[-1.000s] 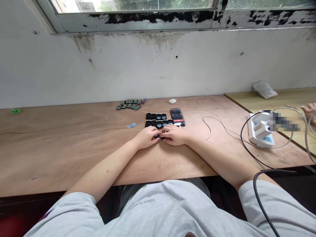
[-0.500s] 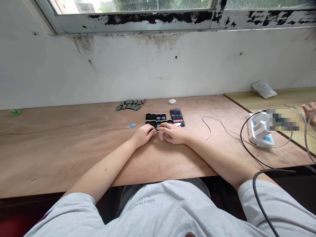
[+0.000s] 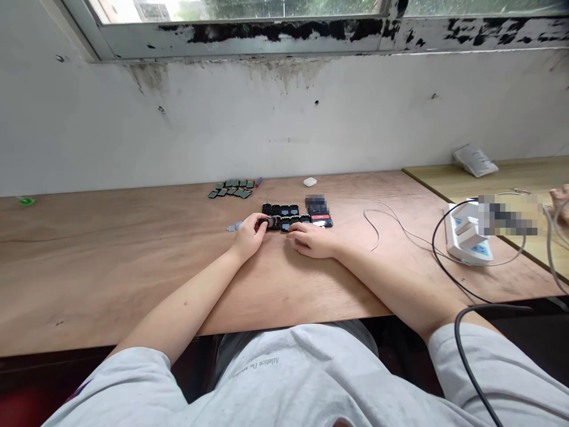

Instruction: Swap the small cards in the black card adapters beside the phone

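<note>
Small black square casings stand in two rows: a back row [image 3: 280, 209] and a front row [image 3: 296, 222], some with pale blue-grey pieces inside. My left hand [image 3: 249, 237] pinches a small black part [image 3: 269, 222] at the left end of the front row; its exact kind is too small to tell. My right hand [image 3: 313, 239] rests palm-down just in front of that row. Its fingers stretch out by the casings, and I see nothing held in them. Light blue pieces [image 3: 234, 226] lie left of my left hand, partly hidden behind it.
Several flat greenish-grey squares with dark edges [image 3: 231, 188] lie at the back, beside a small purple object [image 3: 259, 182]. A phone [image 3: 320, 214] and a white case [image 3: 310, 182] lie nearby. Right are a power strip [image 3: 471, 237], cables and another person's hand [image 3: 560, 201].
My left hand has moved slightly left and up, away from my right fingers, with the black part in it. My right hand has barely moved.
</note>
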`<action>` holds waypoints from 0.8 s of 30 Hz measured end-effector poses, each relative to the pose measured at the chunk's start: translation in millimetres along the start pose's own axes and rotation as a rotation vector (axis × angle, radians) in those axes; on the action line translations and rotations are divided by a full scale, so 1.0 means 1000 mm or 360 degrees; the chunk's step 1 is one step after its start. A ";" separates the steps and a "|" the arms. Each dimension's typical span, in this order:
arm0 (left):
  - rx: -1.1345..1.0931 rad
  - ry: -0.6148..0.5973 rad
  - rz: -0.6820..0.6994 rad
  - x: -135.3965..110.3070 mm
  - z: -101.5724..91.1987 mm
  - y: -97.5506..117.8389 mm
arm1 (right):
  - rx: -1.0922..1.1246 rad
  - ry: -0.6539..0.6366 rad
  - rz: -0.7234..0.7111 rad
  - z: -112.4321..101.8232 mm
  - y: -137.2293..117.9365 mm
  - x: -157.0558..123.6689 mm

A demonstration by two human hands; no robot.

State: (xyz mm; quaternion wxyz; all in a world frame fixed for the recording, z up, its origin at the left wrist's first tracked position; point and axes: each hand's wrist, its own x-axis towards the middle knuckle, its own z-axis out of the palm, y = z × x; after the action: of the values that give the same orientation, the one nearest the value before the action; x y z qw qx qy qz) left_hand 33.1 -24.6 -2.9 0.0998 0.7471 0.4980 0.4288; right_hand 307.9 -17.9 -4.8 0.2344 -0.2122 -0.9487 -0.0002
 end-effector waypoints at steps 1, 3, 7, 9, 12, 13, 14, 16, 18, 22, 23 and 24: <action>0.0038 0.0060 -0.0005 0.001 0.000 -0.002 | -0.0004 -0.0001 -0.0010 0.000 0.000 0.000; 0.0112 0.0188 -0.0040 0.004 -0.001 -0.008 | -0.0005 0.0004 -0.0028 -0.001 0.001 0.000; 0.0120 0.0342 -0.0287 0.008 -0.003 -0.021 | -0.0001 0.0007 -0.0041 -0.001 0.000 0.000; 0.0038 0.0391 -0.0465 0.010 -0.003 -0.026 | -0.0007 0.0001 -0.0038 0.000 0.001 0.000; -0.0201 0.0394 -0.0762 0.013 -0.002 -0.029 | -0.0012 -0.0007 -0.0025 0.001 0.002 -0.001; -0.0295 0.0382 -0.0857 0.013 -0.001 -0.029 | -0.0010 -0.0011 -0.0017 0.001 0.002 -0.001; -0.0380 0.0376 -0.0937 0.014 -0.001 -0.029 | -0.0007 -0.0016 -0.0012 0.001 0.002 -0.001; -0.0480 0.0379 -0.1015 0.015 -0.002 -0.029 | -0.0002 -0.0027 -0.0008 0.001 0.003 -0.001; -0.0449 0.0385 -0.0960 0.014 -0.003 -0.028 | 0.0000 -0.0038 -0.0013 0.001 0.003 -0.001; -0.0223 0.0343 -0.0724 0.011 -0.006 -0.021 | 0.0002 -0.0035 -0.0014 0.001 0.003 0.000; -0.0181 0.0330 -0.0689 0.010 -0.006 -0.019 | 0.0004 -0.0032 -0.0012 0.001 0.003 0.000; -0.0143 0.0320 -0.0658 0.009 -0.006 -0.017 | 0.0007 -0.0032 -0.0012 0.002 0.004 0.000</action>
State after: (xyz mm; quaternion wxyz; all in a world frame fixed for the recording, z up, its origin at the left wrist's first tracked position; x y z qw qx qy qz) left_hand 18.3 -10.2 -4.2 0.1685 0.5775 0.6283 0.4932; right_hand 308.7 -14.5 -6.6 0.2255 -0.2080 -0.9518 0.0031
